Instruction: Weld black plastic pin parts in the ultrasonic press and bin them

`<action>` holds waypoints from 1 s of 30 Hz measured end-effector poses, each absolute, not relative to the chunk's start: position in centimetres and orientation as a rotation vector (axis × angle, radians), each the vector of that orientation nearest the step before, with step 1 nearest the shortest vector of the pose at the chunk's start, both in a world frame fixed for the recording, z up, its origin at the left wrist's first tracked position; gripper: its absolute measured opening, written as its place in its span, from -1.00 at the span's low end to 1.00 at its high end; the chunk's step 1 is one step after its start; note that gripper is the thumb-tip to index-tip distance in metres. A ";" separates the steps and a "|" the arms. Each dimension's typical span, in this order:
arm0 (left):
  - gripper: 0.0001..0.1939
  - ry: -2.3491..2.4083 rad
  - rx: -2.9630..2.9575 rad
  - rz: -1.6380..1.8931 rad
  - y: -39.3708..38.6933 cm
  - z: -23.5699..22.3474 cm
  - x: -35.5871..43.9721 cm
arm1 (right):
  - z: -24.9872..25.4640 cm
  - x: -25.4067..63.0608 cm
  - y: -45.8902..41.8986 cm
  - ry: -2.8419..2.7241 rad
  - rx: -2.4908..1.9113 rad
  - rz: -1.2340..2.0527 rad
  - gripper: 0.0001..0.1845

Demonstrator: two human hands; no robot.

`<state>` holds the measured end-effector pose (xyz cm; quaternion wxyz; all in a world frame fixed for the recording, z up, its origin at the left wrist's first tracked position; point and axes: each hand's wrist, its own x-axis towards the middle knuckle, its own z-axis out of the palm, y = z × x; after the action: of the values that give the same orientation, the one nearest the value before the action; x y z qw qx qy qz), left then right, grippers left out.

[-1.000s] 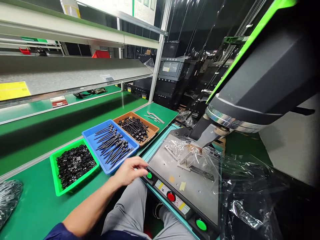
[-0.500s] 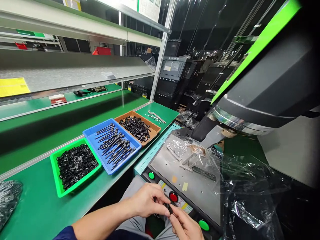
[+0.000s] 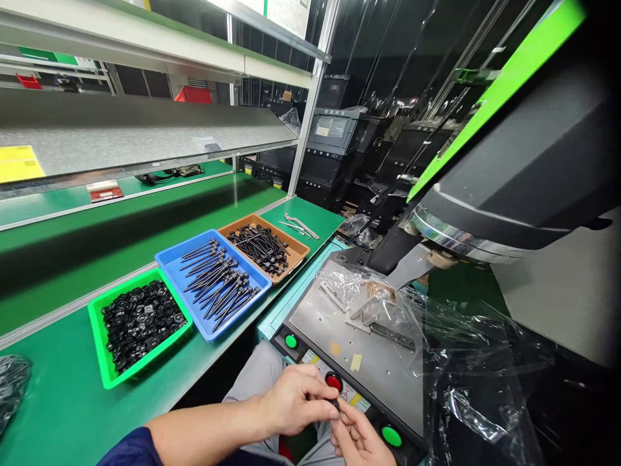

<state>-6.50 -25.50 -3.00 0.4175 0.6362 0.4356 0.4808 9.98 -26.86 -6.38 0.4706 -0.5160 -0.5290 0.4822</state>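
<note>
Above my lap, in front of the machine's button panel, my two hands meet at the fingertips. My left hand (image 3: 298, 400) is closed, pinching a small black part (image 3: 334, 404) between thumb and fingers. My right hand (image 3: 359, 435) is closed too, its fingertips touching the same part from the other side. Most of that part is hidden by the fingers, so its kind cannot be told. The red button (image 3: 334, 382) is just beyond the fingertips, and a green button (image 3: 391, 436) lies to the right of my right hand.
On the green bench stand a green tray (image 3: 104, 362) of small black parts, a blue tray (image 3: 167, 255) of black pointed rods and a brown tray (image 3: 295, 255) of black parts. Metal tools (image 3: 301, 226) lie behind. A machine head (image 3: 485, 175) overhangs the plastic-covered fixture (image 3: 373, 304) at right.
My left hand has turned slightly and its fingers have closed further over the small black part. Both hands stay together, and the view has shifted a little to the right.
</note>
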 end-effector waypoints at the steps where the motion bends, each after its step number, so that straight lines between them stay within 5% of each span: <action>1: -0.65 1.102 1.706 1.235 -25.8 -2.9 -6.1 | -6.6 9.9 -26.8 -1.169 -1.262 1.273 -0.58; 10: -0.54 1.047 1.950 1.193 -25.3 -2.7 -4.4 | -6.2 11.1 -24.8 -0.889 -1.132 1.525 -0.44; 17: -0.47 0.966 1.617 1.104 -20.0 -5.0 -3.3 | -4.7 12.7 -24.0 -0.813 -1.067 1.424 -0.50; 24: -0.03 0.755 1.353 1.070 -12.8 -5.6 0.1 | -5.7 14.5 -23.4 -0.734 -1.080 1.411 -0.55; 30: 0.10 0.727 1.208 1.152 -9.8 -6.1 1.9 | -6.2 14.5 -21.8 -0.718 -1.071 1.421 -0.48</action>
<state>1.95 -9.83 -6.06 0.6134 0.5238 0.3154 0.4998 14.54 -21.77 -6.17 0.5741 -0.4569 -0.3066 0.6064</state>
